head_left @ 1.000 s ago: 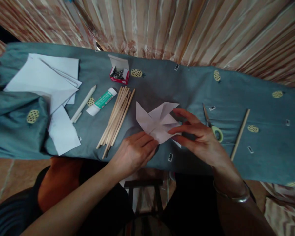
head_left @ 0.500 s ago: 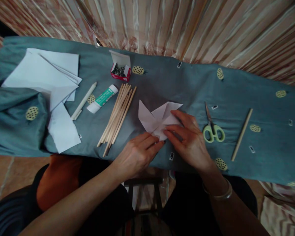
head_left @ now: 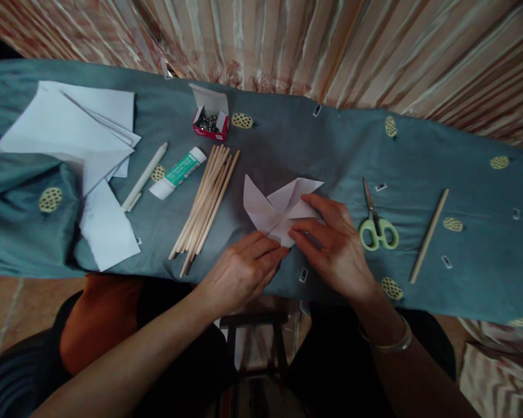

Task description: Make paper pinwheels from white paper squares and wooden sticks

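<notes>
White paper sheets [head_left: 65, 128] far left, then a bunch of slim pale wooden sticks [head_left: 204, 209]. The left hand [head_left: 246, 267] is pinching the bottom of a folded white paper pinwheel [head_left: 281, 213] on the teal cloth [head_left: 272, 151], the right hand [head_left: 335, 247] grasps its right side, green-handled scissors [head_left: 376, 227] nearby.

Matt folded paper [head_left: 283, 200], smooth wooden sticks [head_left: 206, 200], metal-bladed, plastic-handled scissors [head_left: 373, 222], dull, lightly creased cloth [head_left: 287, 133]

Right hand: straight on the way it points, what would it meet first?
The folded paper, which the right hand touches. Beyond it, probably the wooden sticks or red box; depth is unclear.
</notes>
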Motion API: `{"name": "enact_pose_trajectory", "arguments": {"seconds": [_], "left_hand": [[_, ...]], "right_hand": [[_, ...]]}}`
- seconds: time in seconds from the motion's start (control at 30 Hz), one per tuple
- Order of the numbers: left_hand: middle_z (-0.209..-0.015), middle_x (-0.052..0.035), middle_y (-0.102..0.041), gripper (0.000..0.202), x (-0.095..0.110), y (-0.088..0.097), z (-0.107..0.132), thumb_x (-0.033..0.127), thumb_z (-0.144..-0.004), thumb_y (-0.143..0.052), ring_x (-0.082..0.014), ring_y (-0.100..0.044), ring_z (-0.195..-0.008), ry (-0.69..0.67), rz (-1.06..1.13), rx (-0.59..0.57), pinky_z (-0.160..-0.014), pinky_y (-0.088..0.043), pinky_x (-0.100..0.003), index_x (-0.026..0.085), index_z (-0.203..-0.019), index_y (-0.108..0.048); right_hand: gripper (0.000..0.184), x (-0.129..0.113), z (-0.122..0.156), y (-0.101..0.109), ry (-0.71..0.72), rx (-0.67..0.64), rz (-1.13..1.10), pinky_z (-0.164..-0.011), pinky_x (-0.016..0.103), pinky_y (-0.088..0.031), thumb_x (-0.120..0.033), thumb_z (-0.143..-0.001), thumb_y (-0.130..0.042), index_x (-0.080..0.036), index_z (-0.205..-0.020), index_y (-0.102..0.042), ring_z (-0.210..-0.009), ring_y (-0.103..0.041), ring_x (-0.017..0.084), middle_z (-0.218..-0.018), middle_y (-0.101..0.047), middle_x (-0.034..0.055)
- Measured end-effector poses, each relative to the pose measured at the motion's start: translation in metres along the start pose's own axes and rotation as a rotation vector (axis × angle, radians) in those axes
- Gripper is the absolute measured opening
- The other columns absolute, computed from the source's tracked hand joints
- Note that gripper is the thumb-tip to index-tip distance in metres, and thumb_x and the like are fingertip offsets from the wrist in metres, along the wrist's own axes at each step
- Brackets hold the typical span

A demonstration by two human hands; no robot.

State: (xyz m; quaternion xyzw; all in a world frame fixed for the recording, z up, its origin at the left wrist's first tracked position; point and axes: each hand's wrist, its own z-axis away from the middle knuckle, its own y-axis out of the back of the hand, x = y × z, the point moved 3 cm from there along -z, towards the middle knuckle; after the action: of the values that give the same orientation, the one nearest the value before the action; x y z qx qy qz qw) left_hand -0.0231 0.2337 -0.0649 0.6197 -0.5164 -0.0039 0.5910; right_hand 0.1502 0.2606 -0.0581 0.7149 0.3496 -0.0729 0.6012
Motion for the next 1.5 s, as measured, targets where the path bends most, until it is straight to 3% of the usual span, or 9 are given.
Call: {"name": "enact_pose_trajectory", "arguments": {"seconds": [0.6,0.77,0.97,1.13,1.5], "left_hand": [[-0.096,-0.0095,-0.07,0.023,-0.0025,-0.0004,-0.0023,0.014,-0.094,-0.052,-0.0195,-0.062,-0.089,0.024,0.02,0.01,-0.078,-0.059,-0.034,0.008,-0.112,-0.066],[-0.094,-0.0101,-0.069,0.023,-0.0027,-0.0009,-0.0026,0.014,-0.094,-0.052,-0.02,-0.063,-0.088,0.022,0.02,0.012,-0.078,-0.058,-0.034,0.007,-0.11,-0.067],[-0.094,-0.0094,-0.069,0.022,-0.0028,-0.0007,-0.0025,0.014,-0.094,-0.052,-0.0197,-0.063,-0.087,0.032,0.019,0.012,-0.077,-0.058,-0.033,0.008,-0.11,-0.067],[-0.096,-0.0099,-0.07,0.023,-0.0038,-0.0013,-0.0016,0.013,-0.093,-0.053,-0.0202,-0.063,-0.089,0.032,0.033,0.01,-0.079,-0.058,-0.034,0.007,-0.111,-0.067],[-0.093,-0.01,-0.07,0.022,-0.0038,-0.0009,-0.0031,0.013,-0.094,-0.053,-0.0202,-0.063,-0.087,0.033,0.04,0.019,-0.077,-0.058,-0.033,0.007,-0.109,-0.067]], "right_hand": [[0.018,-0.0014,0.0007,-0.0028,0.033,0.038,0.02,-0.105,0.052,-0.046,-0.02,-0.091,-0.059,-0.03,-0.097,-0.072,-0.124,-0.052,0.029,-0.137,-0.054,0.0011],[0.018,-0.0004,0.0011,-0.0055,0.102,0.059,0.04,-0.105,0.05,-0.047,-0.019,-0.091,-0.06,-0.025,-0.1,-0.073,-0.126,-0.05,0.032,-0.14,-0.052,0.0074],[0.027,-0.0017,0.0009,-0.0071,0.11,0.042,0.064,-0.103,0.054,-0.048,-0.019,-0.094,-0.055,-0.034,-0.111,-0.069,-0.131,-0.047,0.031,-0.147,-0.046,0.0009],[0.023,-0.0024,0.0017,-0.007,0.124,0.021,0.111,-0.102,0.054,-0.048,-0.016,-0.093,-0.056,-0.028,-0.106,-0.069,-0.132,-0.046,0.033,-0.147,-0.046,0.0053],[0.023,-0.0029,0.0011,-0.0076,0.111,0.016,0.145,-0.102,0.051,-0.048,-0.016,-0.093,-0.055,-0.029,-0.105,-0.07,-0.132,-0.047,0.031,-0.145,-0.048,0.005]]}}
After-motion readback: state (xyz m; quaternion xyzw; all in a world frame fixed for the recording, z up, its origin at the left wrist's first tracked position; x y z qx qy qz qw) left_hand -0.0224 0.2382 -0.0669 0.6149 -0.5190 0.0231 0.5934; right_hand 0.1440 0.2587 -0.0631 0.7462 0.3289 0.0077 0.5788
